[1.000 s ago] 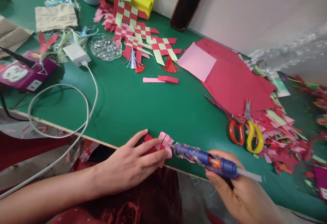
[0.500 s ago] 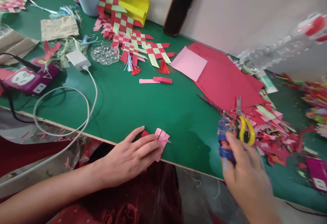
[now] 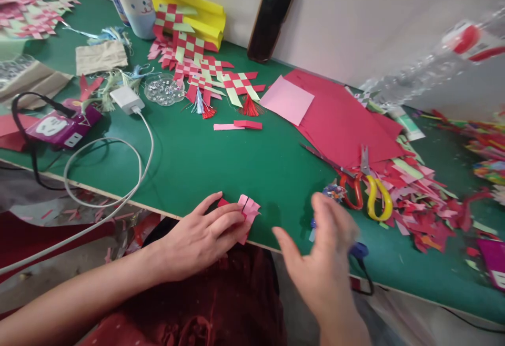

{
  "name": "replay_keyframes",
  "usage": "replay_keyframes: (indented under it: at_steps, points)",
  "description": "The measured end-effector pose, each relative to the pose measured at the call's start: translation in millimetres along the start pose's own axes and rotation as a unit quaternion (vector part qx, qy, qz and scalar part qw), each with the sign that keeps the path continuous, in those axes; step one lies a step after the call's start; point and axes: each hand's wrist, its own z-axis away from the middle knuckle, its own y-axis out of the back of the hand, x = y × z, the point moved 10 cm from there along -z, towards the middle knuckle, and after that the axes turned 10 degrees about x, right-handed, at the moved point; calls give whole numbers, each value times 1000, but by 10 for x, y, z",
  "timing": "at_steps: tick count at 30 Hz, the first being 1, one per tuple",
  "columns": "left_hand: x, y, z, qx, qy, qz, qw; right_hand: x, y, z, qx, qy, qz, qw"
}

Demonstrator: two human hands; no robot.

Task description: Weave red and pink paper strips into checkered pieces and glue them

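My left hand (image 3: 205, 230) rests at the table's front edge, fingers closed over a small folded piece of pink and red paper strips (image 3: 248, 209). A dark line crosses a pink strip there; the rest lies under the fingers. My right hand (image 3: 321, 251) is raised to the right, thumb and fingers apart, with nothing in it. Behind it on the table lies a blue glue gun (image 3: 333, 192), mostly hidden by the hand, a black cord at its near end. Red-handled scissors (image 3: 353, 191) and yellow-handled scissors (image 3: 379, 199) lie just beyond.
Red paper sheets (image 3: 343, 120), a pink square (image 3: 288, 100) and paper scraps (image 3: 426, 204) cover the right side. Woven paper fish (image 3: 236, 80), a dish of small beads (image 3: 164, 89) and a phone (image 3: 272, 17) stand behind. A white cable (image 3: 148, 151) loops at left.
My right hand has let go of the glue gun, now lying on the table, and has moved left with its fingers opening. My left hand stays on the paper piece.
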Motion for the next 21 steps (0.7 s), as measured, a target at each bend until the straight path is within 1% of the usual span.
replay_keyframes:
  at_steps: [3, 4, 6, 8, 13, 17, 21]
  points:
    - [15, 22, -8, 20, -5, -7, 1000, -178, -367, 11, -62, -16, -31, 997]
    - [18, 33, -11, 29, -5, -10, 1000, -200, -457, 15, -77, -20, -36, 996]
    - [23, 54, -16, 43, -4, -13, 999, -199, -573, 16, -95, -28, -38, 994]
    - [24, 71, -22, 53, -2, -15, 998, -157, -617, 6, -100, -36, -32, 994]
    - [33, 100, -38, 58, -8, -18, 998, -58, -638, -14, -96, -55, -24, 994]
    - [26, 95, -47, 52, -8, -18, 998, -46, -684, -11, -103, -72, -32, 991]
    - [30, 111, -47, 59, -9, -18, 998, -67, -746, -5, -115, -84, -43, 989]
